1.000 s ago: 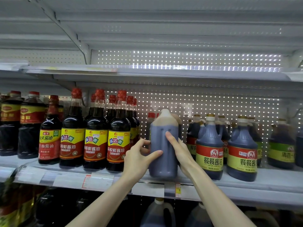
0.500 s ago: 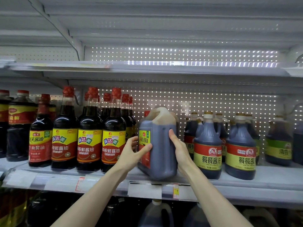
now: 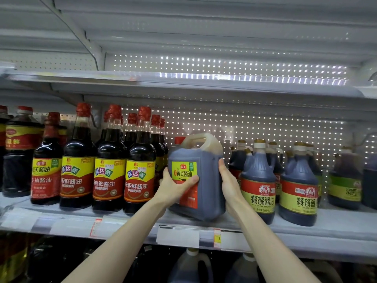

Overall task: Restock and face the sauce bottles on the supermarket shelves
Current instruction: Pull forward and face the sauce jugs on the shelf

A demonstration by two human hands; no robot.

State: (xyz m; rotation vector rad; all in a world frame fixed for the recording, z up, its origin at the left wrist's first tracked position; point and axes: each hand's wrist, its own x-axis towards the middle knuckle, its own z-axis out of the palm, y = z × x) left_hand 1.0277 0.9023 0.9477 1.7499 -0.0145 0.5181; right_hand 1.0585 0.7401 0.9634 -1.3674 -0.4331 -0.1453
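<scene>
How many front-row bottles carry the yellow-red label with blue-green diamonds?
3, side by side left of the jug: left bottle, middle bottle, right bottle. More stand behind them, partly hidden.

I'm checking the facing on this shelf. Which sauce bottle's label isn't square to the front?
The handled jug between the left hand and right hand: its label is angled leftward, while the red-capped bottles and blue jugs beside it face straight out.

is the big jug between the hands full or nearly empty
Nearly full. Dark sauce fills the big translucent plastic jug up to its shoulder; only the handle section at the top looks pale.
</scene>
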